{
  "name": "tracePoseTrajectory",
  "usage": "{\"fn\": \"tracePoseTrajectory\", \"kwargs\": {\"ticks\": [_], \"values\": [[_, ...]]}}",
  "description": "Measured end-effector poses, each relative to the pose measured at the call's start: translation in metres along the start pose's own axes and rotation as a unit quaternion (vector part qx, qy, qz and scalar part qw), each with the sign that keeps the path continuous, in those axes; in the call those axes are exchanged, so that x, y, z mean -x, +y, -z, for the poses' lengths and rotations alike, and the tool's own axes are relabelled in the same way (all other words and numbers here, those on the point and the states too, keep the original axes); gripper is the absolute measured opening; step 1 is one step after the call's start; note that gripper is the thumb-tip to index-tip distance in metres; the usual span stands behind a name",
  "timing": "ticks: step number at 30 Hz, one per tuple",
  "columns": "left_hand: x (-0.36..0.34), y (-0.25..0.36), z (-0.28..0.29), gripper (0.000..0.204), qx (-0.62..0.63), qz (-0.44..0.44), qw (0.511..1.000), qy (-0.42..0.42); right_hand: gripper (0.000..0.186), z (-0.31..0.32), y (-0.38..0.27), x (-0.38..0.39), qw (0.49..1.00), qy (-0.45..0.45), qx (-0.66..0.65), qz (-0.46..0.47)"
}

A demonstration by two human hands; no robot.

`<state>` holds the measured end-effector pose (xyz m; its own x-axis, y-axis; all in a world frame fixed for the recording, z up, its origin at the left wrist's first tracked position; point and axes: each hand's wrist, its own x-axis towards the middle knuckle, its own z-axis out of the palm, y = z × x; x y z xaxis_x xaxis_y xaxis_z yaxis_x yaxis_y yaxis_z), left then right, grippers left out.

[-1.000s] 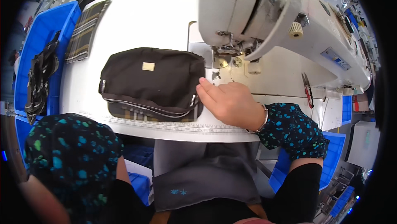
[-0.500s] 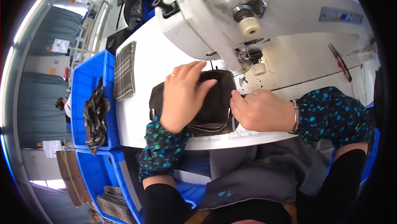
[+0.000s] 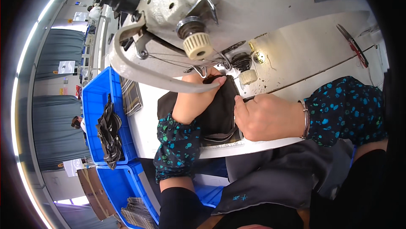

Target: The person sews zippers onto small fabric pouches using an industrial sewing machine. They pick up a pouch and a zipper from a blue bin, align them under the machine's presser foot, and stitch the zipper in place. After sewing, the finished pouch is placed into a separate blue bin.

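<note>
A dark zipped fabric pouch (image 3: 218,123) lies on the white table (image 3: 144,136) beneath the sewing machine head (image 3: 160,30), near the needle area. My left hand (image 3: 194,100) grips its far edge, thumb on top; the guard bar crosses in front of part of the hand. My right hand (image 3: 270,117) is curled at the pouch's right edge, pinching it. Both forearms wear dark sleeve covers with blue-green spots. Red-handled scissors (image 3: 353,43) lie on the machine bed at the upper right.
A blue bin (image 3: 91,119) with black pieces (image 3: 110,136) stands at the left, above a second blue bin (image 3: 112,191) holding plaid pieces (image 3: 137,212). Folded plaid fabric (image 3: 131,98) lies on the table's left. A person (image 3: 78,123) sits in the background; grey fabric covers my lap (image 3: 262,186).
My left hand came up from the lower left onto the pouch and now reaches its far edge under the machine head. The pouch moved nearer the needle area. The view also turned and shifted.
</note>
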<state>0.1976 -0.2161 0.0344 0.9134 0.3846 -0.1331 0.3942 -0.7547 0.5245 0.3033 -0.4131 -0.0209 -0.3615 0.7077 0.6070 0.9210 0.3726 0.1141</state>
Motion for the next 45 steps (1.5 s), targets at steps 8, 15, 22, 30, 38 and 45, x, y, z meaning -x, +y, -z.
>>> {"fn": "tracePoseTrajectory", "kwargs": {"ticks": [8, 15, 22, 30, 38, 45], "values": [[0.0, 0.004, -0.011, 0.018, -0.016, -0.059, 0.993, 0.105, 0.03, 0.005, -0.001, 0.001, 1.0, -0.009, 0.01, -0.019], [0.002, -0.004, -0.015, 0.022, -0.072, -0.069, 0.989, 0.112, 0.027, 0.003, 0.0, 0.0, 0.999, -0.018, -0.005, -0.031], [0.005, -0.008, -0.018, 0.025, -0.135, -0.11, 0.972, 0.158, 0.03, 0.008, -0.001, -0.001, 0.997, -0.067, 0.001, -0.032], [-0.007, -0.01, -0.023, 0.027, -0.084, -0.079, 0.987, 0.117, 0.026, 0.01, 0.003, -0.002, 0.997, -0.061, 0.028, -0.034], [-0.033, -0.015, -0.027, 0.033, -0.144, -0.183, 0.952, 0.197, 0.028, 0.013, 0.011, -0.001, 0.992, -0.072, 0.087, -0.048], [-0.032, -0.01, -0.027, 0.031, -0.108, -0.142, 0.971, 0.162, 0.027, 0.013, 0.01, 0.002, 0.987, -0.126, 0.077, -0.059]]}}
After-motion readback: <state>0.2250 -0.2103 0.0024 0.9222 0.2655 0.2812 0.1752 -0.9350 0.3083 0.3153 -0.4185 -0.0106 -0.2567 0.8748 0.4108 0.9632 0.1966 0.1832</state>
